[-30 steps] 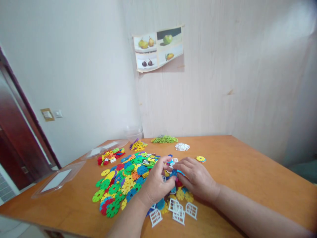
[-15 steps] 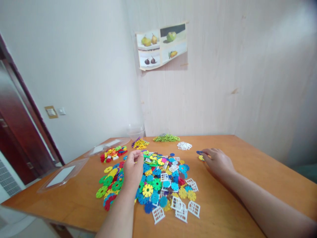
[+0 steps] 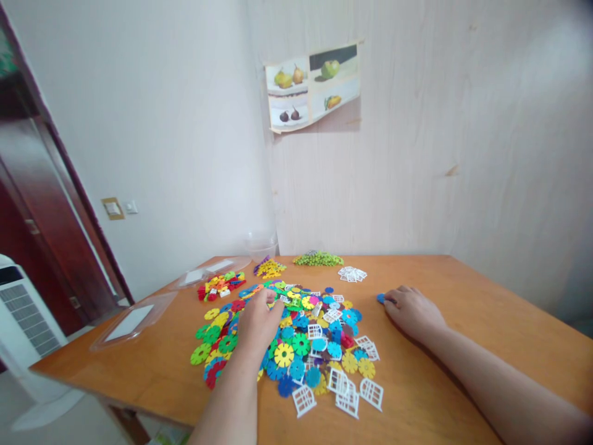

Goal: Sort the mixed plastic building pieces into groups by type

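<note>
A large mixed pile of notched plastic snowflake discs (image 3: 284,355) in several colours lies before me, with white toy window frames (image 3: 304,401) among them. My left hand (image 3: 259,318) is over the pile's left side, fingers curled in and thumb near them; anything between them is hidden. To the right of the pile, my right hand (image 3: 414,311) is low at the table, its bent fingers and thumb on a blue snowflake disc (image 3: 380,298). Only the disc's left edge shows; the hand covers whatever lies beneath.
Sorted heaps stand behind the pile: red and yellow blocks (image 3: 221,285), yellow and purple pieces (image 3: 269,267), green pieces (image 3: 318,258) and white window frames (image 3: 352,274). A clear tub (image 3: 262,245) is at the back. Clear plastic lids (image 3: 132,322) lie along the table's left edge.
My right hand has lowered the blue disc to the table, where a yellow disc showed before. My left hand has shifted slightly over the pile. The whole view has swung a little left.
</note>
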